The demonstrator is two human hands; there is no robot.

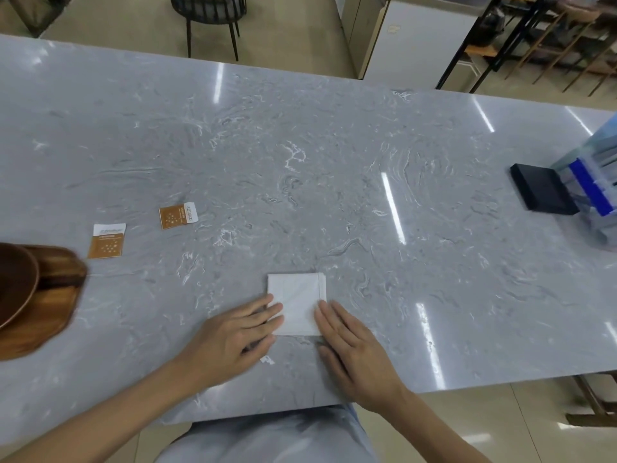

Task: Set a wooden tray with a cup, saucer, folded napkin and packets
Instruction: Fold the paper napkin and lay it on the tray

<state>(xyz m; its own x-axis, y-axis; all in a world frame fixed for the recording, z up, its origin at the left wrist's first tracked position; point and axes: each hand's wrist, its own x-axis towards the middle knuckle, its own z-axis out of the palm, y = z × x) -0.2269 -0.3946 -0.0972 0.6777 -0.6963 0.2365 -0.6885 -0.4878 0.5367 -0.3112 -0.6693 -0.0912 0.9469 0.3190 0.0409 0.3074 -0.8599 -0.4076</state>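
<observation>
Left hand (235,335) and right hand (350,342) press flat-fingered on the square folded napkin (297,300), edges parallel to the table's (300,162) edge.

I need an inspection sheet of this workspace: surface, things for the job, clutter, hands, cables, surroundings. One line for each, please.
Surface: grey marbled table, glossy, with streaks of reflected light.
Job's things: folded white napkin flat near the front edge; two orange-and-white packets lying apart on the left; wooden tray at the left edge with a brown dish on it, both cut off by the frame; no cup seen.
Clutter: black box and a clear container with blue parts at the right.
Hands: left hand and right hand, fingers straight, on the napkin's two sides.
Cables: nothing seen.
Surroundings: black chair, metal shelving, tiled floor.
</observation>
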